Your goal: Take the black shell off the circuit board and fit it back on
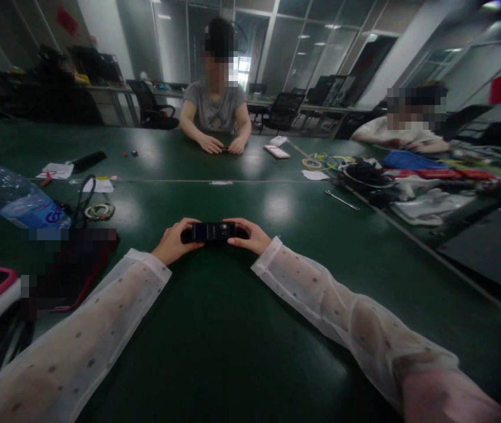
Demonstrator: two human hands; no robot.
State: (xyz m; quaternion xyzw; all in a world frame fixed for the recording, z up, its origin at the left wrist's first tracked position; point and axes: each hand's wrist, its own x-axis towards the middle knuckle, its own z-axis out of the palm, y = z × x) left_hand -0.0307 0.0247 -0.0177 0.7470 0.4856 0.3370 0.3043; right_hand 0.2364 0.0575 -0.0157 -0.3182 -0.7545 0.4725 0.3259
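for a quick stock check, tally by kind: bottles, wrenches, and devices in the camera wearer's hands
bottle: 1
wrench: 1
held device: 1
total: 3

It's an office, clearly: far beyond the right grip point(252, 236), mesh-backed chairs point(283, 110) and dark monitors point(327, 89) stand before glass partitions point(298, 56), while the broad green desk point(232, 329) beneath it carries cables point(312, 163) and a wrench point(342, 200) ahead and rightward, a workshop touch.
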